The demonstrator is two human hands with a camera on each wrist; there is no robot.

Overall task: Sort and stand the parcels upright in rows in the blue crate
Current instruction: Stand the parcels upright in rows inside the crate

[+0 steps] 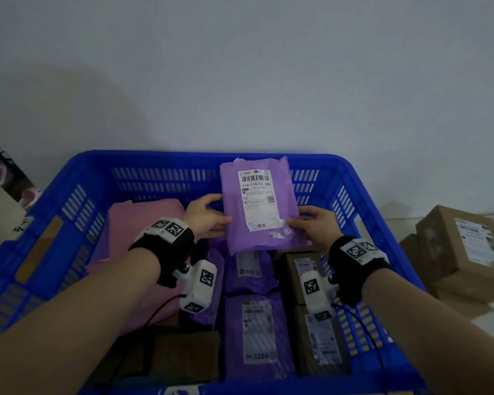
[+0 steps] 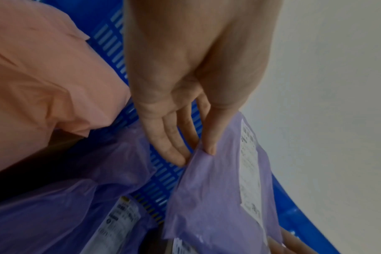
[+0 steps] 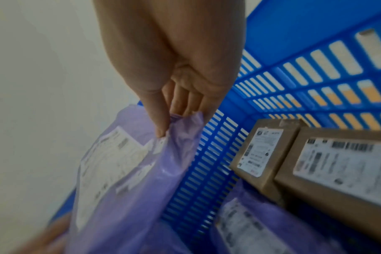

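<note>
A purple mailer [image 1: 258,203] with a white label stands upright over the middle of the blue crate [image 1: 77,172], label toward me. My left hand [image 1: 207,216] pinches its left edge, thumb in front, fingers behind [image 2: 210,135]. My right hand [image 1: 311,223] pinches its right edge the same way [image 3: 161,120]. Below it in the crate lie two more purple mailers [image 1: 258,334], a pink mailer [image 1: 143,223] at the left, and brown boxes [image 1: 320,334] at the right [image 3: 342,163].
Several brown cardboard boxes [image 1: 465,246] are stacked outside the crate to the right. A pale wall [image 1: 240,67] stands right behind the crate. A dark brown parcel [image 1: 183,354] lies in the crate's near left corner.
</note>
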